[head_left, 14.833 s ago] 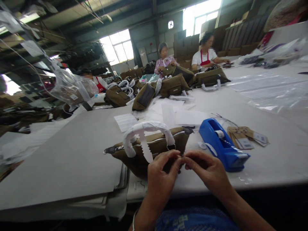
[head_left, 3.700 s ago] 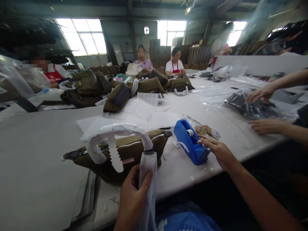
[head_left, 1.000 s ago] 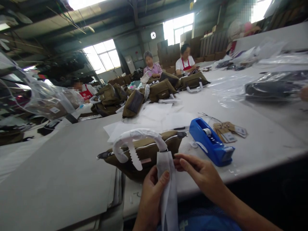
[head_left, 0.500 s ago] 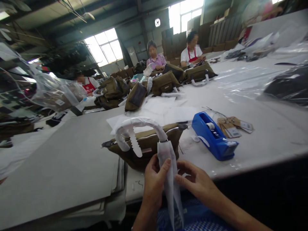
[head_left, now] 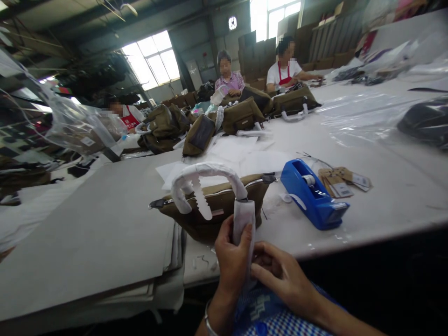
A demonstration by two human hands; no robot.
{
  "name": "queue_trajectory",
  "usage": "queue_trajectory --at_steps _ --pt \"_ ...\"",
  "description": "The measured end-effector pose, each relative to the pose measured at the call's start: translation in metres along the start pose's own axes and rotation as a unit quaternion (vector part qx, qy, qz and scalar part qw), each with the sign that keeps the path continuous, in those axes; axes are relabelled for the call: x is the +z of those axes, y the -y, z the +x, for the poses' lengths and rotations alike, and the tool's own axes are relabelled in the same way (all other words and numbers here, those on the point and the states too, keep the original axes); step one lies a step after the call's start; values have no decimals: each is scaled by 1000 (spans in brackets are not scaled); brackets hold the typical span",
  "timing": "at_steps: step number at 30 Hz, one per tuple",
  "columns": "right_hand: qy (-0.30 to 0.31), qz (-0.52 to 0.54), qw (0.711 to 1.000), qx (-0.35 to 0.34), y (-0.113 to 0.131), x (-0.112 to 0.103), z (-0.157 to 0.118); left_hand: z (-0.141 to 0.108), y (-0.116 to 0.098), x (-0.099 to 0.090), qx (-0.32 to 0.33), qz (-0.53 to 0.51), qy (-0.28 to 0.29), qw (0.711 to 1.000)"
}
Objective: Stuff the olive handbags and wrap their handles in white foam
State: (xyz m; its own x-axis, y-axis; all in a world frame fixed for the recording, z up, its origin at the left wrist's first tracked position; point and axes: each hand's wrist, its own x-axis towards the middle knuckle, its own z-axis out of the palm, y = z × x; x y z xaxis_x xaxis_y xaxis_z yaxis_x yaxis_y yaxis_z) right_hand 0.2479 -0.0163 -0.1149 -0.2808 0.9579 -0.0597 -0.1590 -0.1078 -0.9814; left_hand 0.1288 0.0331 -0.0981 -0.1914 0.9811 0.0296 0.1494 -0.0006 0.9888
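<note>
An olive-brown handbag with a silver zipper stands at the table's front edge. One of its handles arches up, wrapped in white paper. The other handle hangs toward me, with white wrapping paper folded around it. My left hand is closed around this hanging handle, thumb on top. Lower down, my right hand pinches the wrapping at its right edge; its fingertips are partly hidden behind the paper. A blue tape dispenser sits to the right of the bag.
Tan paper tags lie beyond the dispenser. Stacked grey sheets cover the table at left. More olive bags and white paper lie farther back. Clear plastic spreads at right. Several people sit across the table.
The loose white paper has been folded closed around the hanging handle. My right hand has moved slightly down along it, and my left hand stays gripping.
</note>
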Motion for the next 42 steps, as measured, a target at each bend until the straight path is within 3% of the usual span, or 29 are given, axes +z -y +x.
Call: queue_trajectory --at_steps 3,6,12,16,18,20,22,25,26,28,31,37,42 --pt "-27 2 999 33 -1 -2 2 1 -4 -4 -7 -23 28 999" --pt "-25 30 997 64 -2 -3 6 -3 -5 -17 -65 -77 76 992" --pt "-43 59 994 84 -4 -3 11 -33 8 -47 -145 -111 158 970" --pt "-26 -14 998 57 1 0 12 -46 13 -49 -158 -86 114 977" --pt "-25 -132 991 -16 12 -8 12 -47 14 -48 -157 -83 78 981" --pt "-86 -288 945 -129 26 -30 12 -46 15 -48 -149 -67 60 985" --pt "-213 -404 865 -210 40 -67 13 -45 17 -49 -137 -40 52 988" --pt "-381 -468 780 -166 53 -136 14 -42 19 -50 -126 -18 58 990" --pt "-410 -456 779 -128 54 -157 15 -42 20 -50 -123 -16 62 990" --pt "-416 -409 811 -42 51 -190 15 -40 22 -49 -120 -13 72 990" --pt "-385 -339 858 11 45 -211 15 -38 26 -49 -112 -2 80 991" --pt "-356 -192 914 17 46 -206 15 -35 31 -50 -102 24 80 991" --pt "-394 -93 914 -25 60 -191 9 -35 31 -50 -106 31 77 991"
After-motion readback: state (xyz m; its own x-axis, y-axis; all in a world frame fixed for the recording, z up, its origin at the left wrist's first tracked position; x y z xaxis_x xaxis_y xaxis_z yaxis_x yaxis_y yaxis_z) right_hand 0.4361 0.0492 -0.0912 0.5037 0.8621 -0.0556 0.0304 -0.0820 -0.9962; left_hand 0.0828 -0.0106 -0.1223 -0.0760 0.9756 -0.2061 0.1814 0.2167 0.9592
